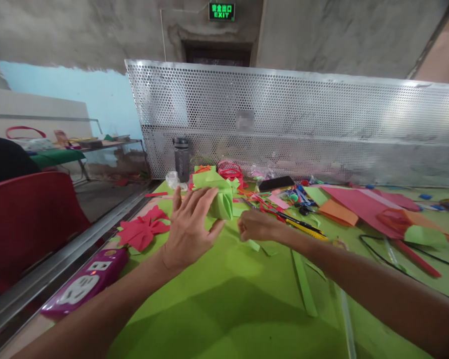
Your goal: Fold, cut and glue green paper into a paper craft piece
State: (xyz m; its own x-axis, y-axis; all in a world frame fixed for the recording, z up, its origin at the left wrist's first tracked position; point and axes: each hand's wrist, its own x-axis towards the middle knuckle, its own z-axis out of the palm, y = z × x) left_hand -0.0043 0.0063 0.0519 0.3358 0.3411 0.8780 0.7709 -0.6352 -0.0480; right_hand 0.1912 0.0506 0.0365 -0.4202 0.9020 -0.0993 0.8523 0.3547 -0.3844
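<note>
Green folded paper (225, 203) stood upper centre, the left hand (190, 230) spread wide against it, apparently for steadiness; the right hand (259, 226) was curled narrow nearby, contents undeterminable.

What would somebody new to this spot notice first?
Probably the lit green EXIT sign high on the wall, above the long perforated metal panel. Nearer, the left hand is at a folded light-green paper, with a jagged red paper flower to its left.
</note>
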